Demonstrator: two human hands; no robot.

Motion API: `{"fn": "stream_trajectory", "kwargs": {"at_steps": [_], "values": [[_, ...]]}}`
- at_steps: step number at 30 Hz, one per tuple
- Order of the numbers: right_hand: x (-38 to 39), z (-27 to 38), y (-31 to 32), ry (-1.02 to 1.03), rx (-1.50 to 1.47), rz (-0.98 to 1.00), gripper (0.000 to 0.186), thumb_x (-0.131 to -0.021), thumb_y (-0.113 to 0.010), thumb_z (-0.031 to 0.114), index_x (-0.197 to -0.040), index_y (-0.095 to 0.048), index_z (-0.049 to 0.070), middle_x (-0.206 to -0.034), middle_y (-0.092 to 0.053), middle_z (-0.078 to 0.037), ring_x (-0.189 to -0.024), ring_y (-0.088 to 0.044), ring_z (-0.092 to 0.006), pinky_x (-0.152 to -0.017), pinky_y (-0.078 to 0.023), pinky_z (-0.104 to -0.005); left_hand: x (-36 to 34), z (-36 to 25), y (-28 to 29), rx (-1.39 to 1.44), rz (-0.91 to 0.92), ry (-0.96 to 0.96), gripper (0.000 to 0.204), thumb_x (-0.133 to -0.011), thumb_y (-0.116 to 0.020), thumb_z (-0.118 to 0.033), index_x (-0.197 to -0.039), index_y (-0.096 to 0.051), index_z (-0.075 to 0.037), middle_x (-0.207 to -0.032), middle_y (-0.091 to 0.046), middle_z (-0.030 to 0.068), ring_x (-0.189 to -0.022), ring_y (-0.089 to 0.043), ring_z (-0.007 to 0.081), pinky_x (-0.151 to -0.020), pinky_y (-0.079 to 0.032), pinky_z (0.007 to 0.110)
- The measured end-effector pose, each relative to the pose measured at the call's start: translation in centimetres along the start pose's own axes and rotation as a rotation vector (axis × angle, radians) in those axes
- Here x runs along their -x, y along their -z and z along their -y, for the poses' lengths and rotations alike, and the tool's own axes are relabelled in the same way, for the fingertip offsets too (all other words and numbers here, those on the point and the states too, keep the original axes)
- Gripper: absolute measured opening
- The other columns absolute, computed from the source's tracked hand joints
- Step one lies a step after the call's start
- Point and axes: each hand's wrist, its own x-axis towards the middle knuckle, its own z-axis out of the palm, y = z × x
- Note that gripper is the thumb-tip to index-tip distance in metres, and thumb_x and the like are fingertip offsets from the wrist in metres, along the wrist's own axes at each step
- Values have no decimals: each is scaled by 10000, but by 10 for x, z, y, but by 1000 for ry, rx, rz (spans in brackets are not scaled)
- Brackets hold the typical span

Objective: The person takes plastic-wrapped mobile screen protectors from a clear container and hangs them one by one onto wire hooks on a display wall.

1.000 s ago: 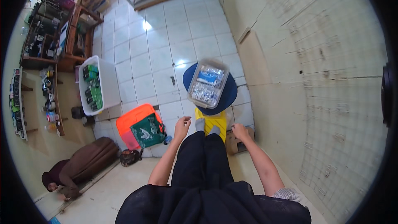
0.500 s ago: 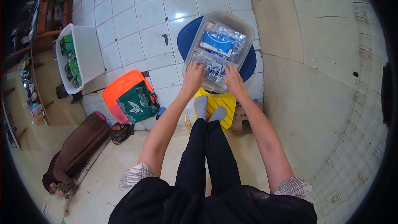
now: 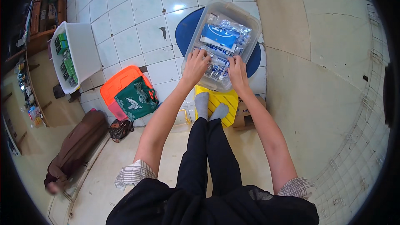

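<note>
A clear plastic bin (image 3: 254,31) rests on a blue seat-like surface (image 3: 185,29). Inside it are several clear packets with blue and white contents, and a blue-and-white packet (image 3: 219,36) lies on top toward the far end. My left hand (image 3: 197,66) reaches in over the bin's left side, fingers bent and closed on the left end of a clear packet (image 3: 218,61) with blue printing. At that packet's other end my right hand (image 3: 238,73) has its fingers closed too. Their fingertips partly cover what they grip.
My feet stand on a yellow slatted step (image 3: 229,118), with a cardboard box (image 3: 246,114) beside it. To the left lie an orange lid (image 3: 121,79), a green bag (image 3: 137,100) and a white tub (image 3: 87,58) of green boxes. Another person (image 3: 79,146) is at the far left.
Both hands have moved slightly farther over the bin, toward its middle, with the clear packet between them. The whole view has shifted a little.
</note>
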Motion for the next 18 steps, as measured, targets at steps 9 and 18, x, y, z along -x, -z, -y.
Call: {"fn": "stream_trajectory", "kwargs": {"at_steps": [9, 18], "values": [[13, 13, 66, 80, 90, -101, 132, -700, -624, 90, -790, -546, 33, -849, -536, -88, -880, -502, -232, -754, -381, -344, 42, -22, 48, 40, -185, -112, 209, -769, -577, -101, -954, -485, -68, -974, -530, 56, -1046, -450, 237, -902, -314, 415], [39, 92, 253, -34, -616, -127, 84, -756, -600, 9, -836, -579, -6, -791, -594, -78, -720, -607, -176, -634, -472, -280, 86, -106, 155, 717, 44, 41, 369, -831, -556, -118, -1101, -325, -18, -987, -568, 204, -952, -566, 339, -815, -438, 383]]}}
